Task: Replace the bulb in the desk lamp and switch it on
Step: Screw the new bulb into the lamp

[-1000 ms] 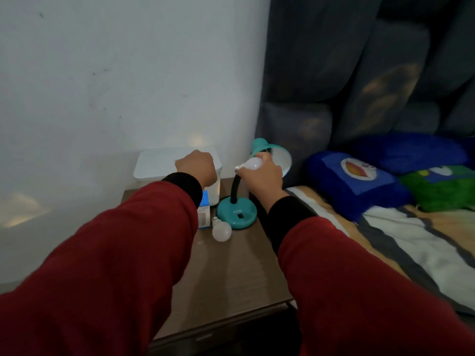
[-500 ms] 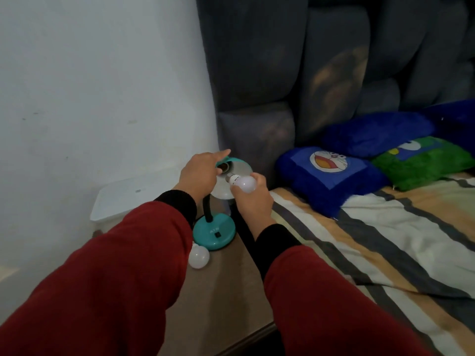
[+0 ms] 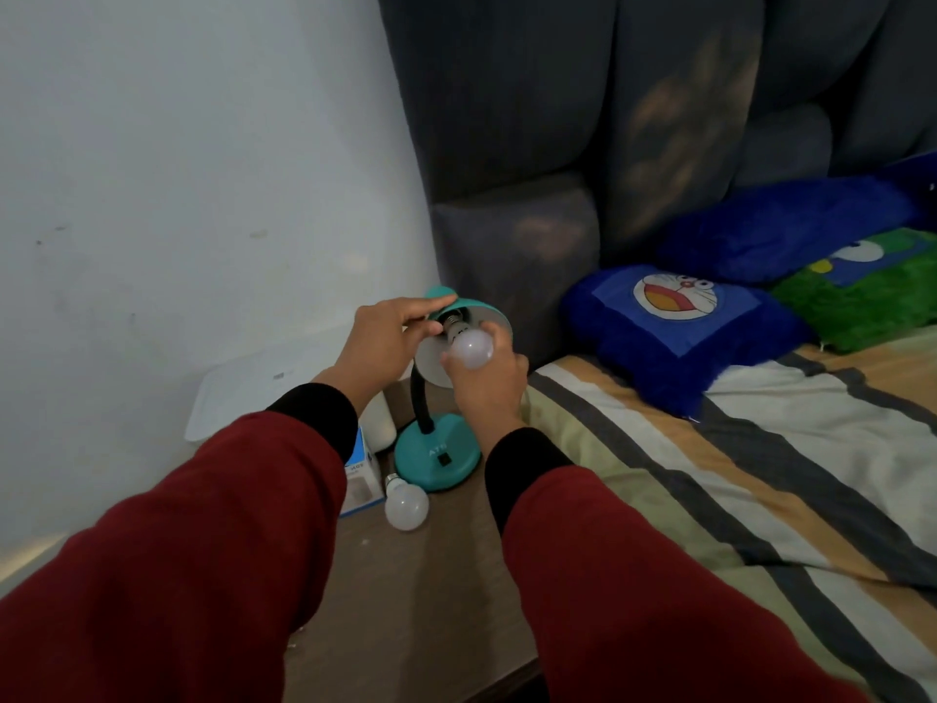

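A bedroom at home: striped bedding (image 3: 735,474) right, cartoon cushions (image 3: 679,322) (plush ones) far right, padded headboard (image 3: 583,119) behind.

The desk lamp (image 3: 437,451) is teal, with a round base standing on the desk, a black bendable neck rising from it and a teal shade, white inside, tilted so its opening faces near and right. A white bulb (image 3: 470,347) sits at the mouth of the shade with its metal screw end pointing far-left into the socket, its round globe toward the viewer. A second white bulb (image 3: 405,505) lies on its side on the desk just near-left of the lamp base, metal end pointing far-left.
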